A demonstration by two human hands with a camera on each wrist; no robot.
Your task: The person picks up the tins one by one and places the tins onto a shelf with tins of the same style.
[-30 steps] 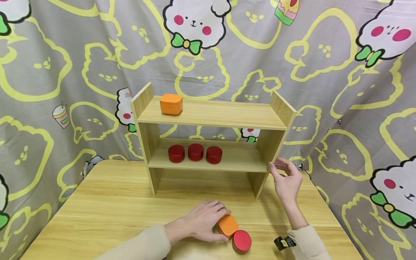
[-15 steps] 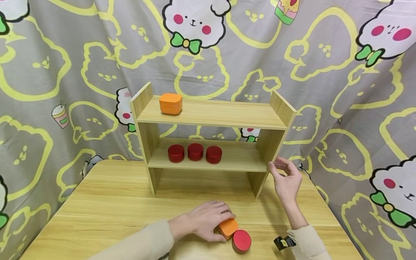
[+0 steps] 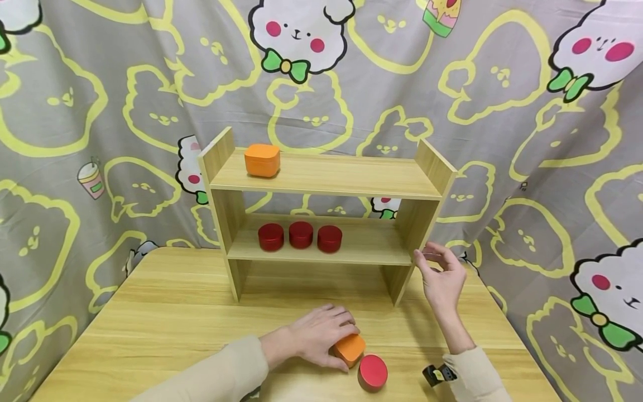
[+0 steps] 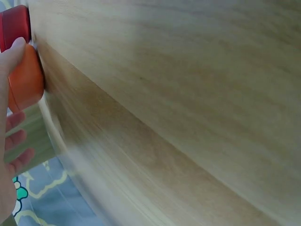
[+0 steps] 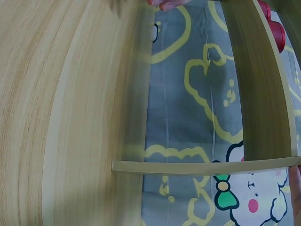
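Note:
In the head view my left hand [image 3: 322, 336] grips an orange rounded-square box [image 3: 350, 349] on the table, fingers over its far side and thumb at the near side. The left wrist view shows the thumb on the orange box [image 4: 26, 77]. A round red tin [image 3: 373, 372] stands just to its right. My right hand [image 3: 444, 279] holds the right side panel of a wooden shelf [image 3: 326, 259], thumb at its front edge and fingers curved on the outer side. In the right wrist view only a sliver of that hand [image 5: 295, 193] shows beside the panel [image 5: 202, 167].
Three red tins [image 3: 301, 235] stand in a row on the middle board. Another orange box [image 3: 262, 161] sits at the left of the top board. A patterned curtain [image 3: 150, 111] hangs behind the wooden table [image 3: 166, 312].
My left fingers have closed further over the orange box, which has shifted slightly left and away from the red tin. The right hand stays at the shelf panel.

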